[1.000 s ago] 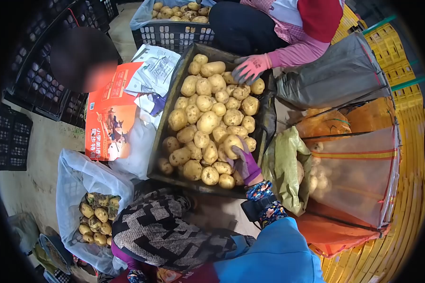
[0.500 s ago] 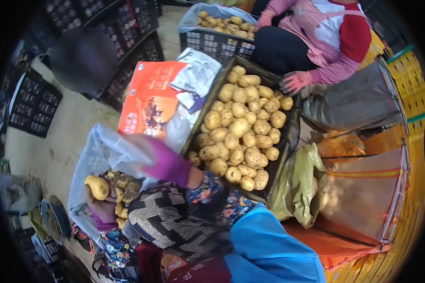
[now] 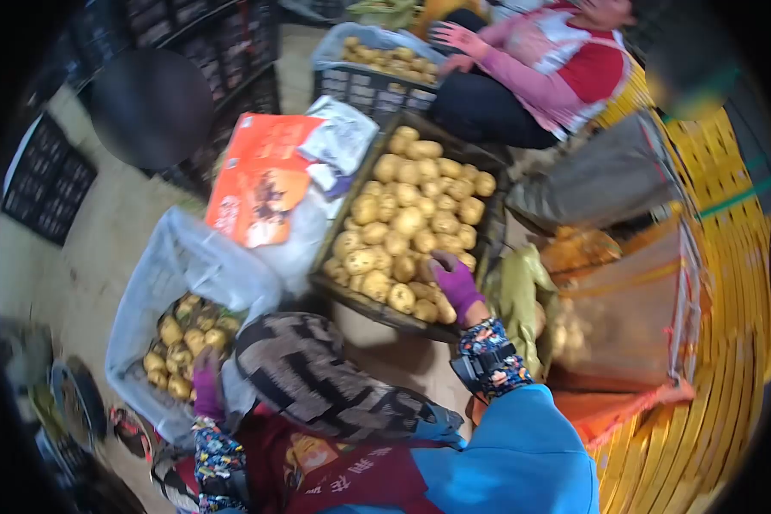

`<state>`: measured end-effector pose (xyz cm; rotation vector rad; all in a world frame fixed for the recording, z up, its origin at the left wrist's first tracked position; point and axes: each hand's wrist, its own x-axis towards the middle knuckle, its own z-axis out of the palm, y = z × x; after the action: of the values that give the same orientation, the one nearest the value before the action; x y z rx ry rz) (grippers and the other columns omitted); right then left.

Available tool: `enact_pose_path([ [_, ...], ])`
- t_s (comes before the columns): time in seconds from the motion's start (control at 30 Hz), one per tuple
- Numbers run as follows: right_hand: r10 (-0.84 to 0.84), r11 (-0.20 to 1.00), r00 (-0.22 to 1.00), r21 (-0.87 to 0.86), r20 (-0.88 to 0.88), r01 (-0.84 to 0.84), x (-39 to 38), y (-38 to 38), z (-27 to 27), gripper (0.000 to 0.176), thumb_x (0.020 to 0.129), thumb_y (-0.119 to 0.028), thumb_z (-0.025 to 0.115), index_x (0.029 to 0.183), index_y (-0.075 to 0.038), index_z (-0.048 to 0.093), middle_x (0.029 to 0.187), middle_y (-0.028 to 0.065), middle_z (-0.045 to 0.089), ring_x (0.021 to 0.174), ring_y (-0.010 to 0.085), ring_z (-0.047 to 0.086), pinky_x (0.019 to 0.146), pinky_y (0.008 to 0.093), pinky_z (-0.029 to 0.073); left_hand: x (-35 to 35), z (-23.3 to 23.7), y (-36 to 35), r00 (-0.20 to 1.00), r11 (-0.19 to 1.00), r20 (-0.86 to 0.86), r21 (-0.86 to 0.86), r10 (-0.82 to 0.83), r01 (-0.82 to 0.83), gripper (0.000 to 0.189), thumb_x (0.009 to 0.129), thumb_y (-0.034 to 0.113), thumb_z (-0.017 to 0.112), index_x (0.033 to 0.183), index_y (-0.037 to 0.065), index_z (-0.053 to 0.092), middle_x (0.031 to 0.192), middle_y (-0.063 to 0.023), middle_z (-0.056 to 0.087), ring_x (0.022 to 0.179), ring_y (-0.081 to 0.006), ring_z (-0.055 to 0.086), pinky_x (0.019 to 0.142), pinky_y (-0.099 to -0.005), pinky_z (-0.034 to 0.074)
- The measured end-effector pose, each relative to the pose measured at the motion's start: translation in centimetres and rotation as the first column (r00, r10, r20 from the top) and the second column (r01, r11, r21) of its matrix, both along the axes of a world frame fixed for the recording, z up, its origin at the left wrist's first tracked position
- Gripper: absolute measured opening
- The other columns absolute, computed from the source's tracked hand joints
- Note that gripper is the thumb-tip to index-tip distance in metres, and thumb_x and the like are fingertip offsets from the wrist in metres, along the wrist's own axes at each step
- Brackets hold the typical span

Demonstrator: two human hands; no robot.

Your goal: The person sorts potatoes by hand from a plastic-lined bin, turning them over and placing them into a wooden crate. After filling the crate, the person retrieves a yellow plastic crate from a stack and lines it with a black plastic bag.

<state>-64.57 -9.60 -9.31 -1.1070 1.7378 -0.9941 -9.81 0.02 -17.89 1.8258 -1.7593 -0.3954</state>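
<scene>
My left hand (image 3: pixel 207 385), in a purple glove with dark fingers, reaches into a crate lined with white plastic (image 3: pixel 231 274). Its fingers lie blurred against the potatoes (image 3: pixel 176 355) at the bottom. Over the near right part of a dark crate (image 3: pixel 364 304), my right hand (image 3: pixel 456 283) in a matching glove bends its fingers round a potato (image 3: pixel 422 291). Pale yellow potatoes (image 3: pixel 409 221) fill that crate, packed close together.
A co-worker (image 3: pixel 531 77) sits beyond the dark crate, pink gloves raised. Behind stands another lined crate of potatoes (image 3: pixel 390 62). Red printed cardboard (image 3: pixel 261 176) lies between the crates. To the right are an olive bag (image 3: pixel 518 300), an orange mesh bag (image 3: pixel 617 317) and yellow slats (image 3: pixel 720 283).
My right hand has swung from near the lined crate to the potatoes in the dark crate. The large potato at my left hand no longer shows there. The co-worker's hand has left the crate's rim.
</scene>
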Motion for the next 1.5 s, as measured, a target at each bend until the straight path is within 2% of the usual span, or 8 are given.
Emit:
enact_pose_path([
  [0.23, 0.338, 0.889, 0.749, 0.068, 0.57, -0.453, 15.8, -8.4, -3.4, 0.045, 0.093, -0.033, 0.058, 0.129, -0.006, 0.051, 0.099, 0.0023, 0.061, 0.08, 0.0079, 0.053, 0.071, 0.0213, 0.044, -5.5, 2.7, 0.0, 0.767, 0.943, -0.551, 0.151, 0.329, -0.296, 0.031, 0.085, 0.011, 0.06, 0.114, -0.001, 0.058, 0.11, -0.0149, 0.062, 0.099, -0.0228, 0.063, 0.088, -0.0312, 0.048],
  [0.43, 0.698, 0.695, 0.617, 0.137, -0.363, -0.706, 24.5, -20.2, -14.3, 0.046, 0.093, -0.037, 0.053, 0.131, -0.011, 0.051, 0.106, 0.0021, 0.066, 0.091, 0.021, 0.062, 0.079, 0.0319, 0.048, -4.9, 1.7, -0.1, 0.858, 0.937, -0.38, 0.086, 0.345, -0.338, 0.029, 0.084, 0.014, 0.063, 0.112, 0.003, 0.061, 0.108, -0.0148, 0.064, 0.098, -0.0245, 0.064, 0.087, -0.0327, 0.049],
  [0.57, 0.025, 0.969, 0.994, -0.249, 0.103, 0.001, 24.2, -21.4, -10.0, 0.03, 0.087, -0.023, 0.065, 0.108, -0.001, 0.065, 0.093, 0.0066, 0.069, 0.084, 0.0166, 0.062, 0.076, 0.0292, 0.049, -5.0, 1.3, -0.2, 0.87, 0.931, -0.336, 0.071, 0.361, -0.359, 0.029, 0.084, 0.015, 0.065, 0.111, 0.004, 0.062, 0.107, -0.0147, 0.065, 0.098, -0.0247, 0.064, 0.086, -0.0331, 0.049],
  [0.73, 0.127, 0.891, 0.946, -0.454, 0.299, 0.024, 14.1, -13.8, 11.1, 0.025, 0.086, -0.019, 0.068, 0.102, 0.0, 0.065, 0.092, 0.0044, 0.065, 0.087, 0.0104, 0.058, 0.078, 0.0246, 0.048, -5.3, 2.8, -0.3, 0.845, 0.922, -0.369, 0.155, 0.387, -0.354, 0.031, 0.084, 0.016, 0.065, 0.112, 0.004, 0.062, 0.109, -0.0142, 0.064, 0.101, -0.024, 0.062, 0.088, -0.0326, 0.048],
  [0.97, 0.184, 0.832, 0.902, -0.426, -0.39, -0.354, -0.7, -15.6, 7.8, 0.031, 0.086, -0.011, 0.06, 0.116, -0.003, 0.06, 0.104, 0.0058, 0.065, 0.084, 0.01, 0.06, 0.073, 0.0261, 0.051, -5.4, 3.4, -0.5, 0.835, 0.94, -0.432, 0.141, 0.34, -0.31, 0.031, 0.086, 0.016, 0.061, 0.112, -0.002, 0.06, 0.109, -0.0145, 0.063, 0.101, -0.023, 0.061, 0.09, -0.0316, 0.046],
  [1.03, 0.196, 0.967, 0.979, -0.151, -0.058, -0.203, 2.2, -14.1, 9.7, 0.042, 0.087, -0.012, 0.056, 0.127, -0.003, 0.053, 0.114, 0.0111, 0.062, 0.088, 0.019, 0.064, 0.071, 0.0305, 0.053, -4.9, 1.9, -0.2, 0.822, 0.945, -0.474, 0.081, 0.316, -0.316, 0.028, 0.087, 0.015, 0.061, 0.111, -0.001, 0.061, 0.107, -0.0142, 0.064, 0.1, -0.0227, 0.06, 0.09, -0.0318, 0.046],
  [1.17, -0.012, 0.896, 0.685, -0.311, -0.729, -0.315, 4.7, -13.8, 11.9, 0.048, 0.089, -0.021, 0.054, 0.136, -0.025, 0.045, 0.105, 0.0216, 0.063, 0.086, 0.0353, 0.065, 0.069, 0.0441, 0.053, -4.6, 2.7, 0.7, 0.779, 0.938, -0.525, 0.153, 0.344, -0.311, 0.029, 0.088, 0.015, 0.059, 0.112, -0.002, 0.061, 0.108, -0.0136, 0.064, 0.101, -0.0217, 0.06, 0.09, -0.0315, 0.046],
  [1.5, -0.482, 0.782, 0.52, -0.614, -0.705, -0.107, -7.0, -6.4, 23.5, 0.059, 0.085, -0.005, 0.053, 0.139, -0.027, 0.042, 0.101, 0.0155, 0.067, 0.081, 0.0304, 0.066, 0.07, 0.0415, 0.052, -4.5, 1.3, 0.5, 0.785, 0.944, -0.533, 0.094, 0.317, -0.317, 0.026, 0.088, 0.012, 0.06, 0.11, -0.002, 0.061, 0.108, -0.0137, 0.064, 0.1, -0.0209, 0.06, 0.09, -0.0304, 0.045],
])
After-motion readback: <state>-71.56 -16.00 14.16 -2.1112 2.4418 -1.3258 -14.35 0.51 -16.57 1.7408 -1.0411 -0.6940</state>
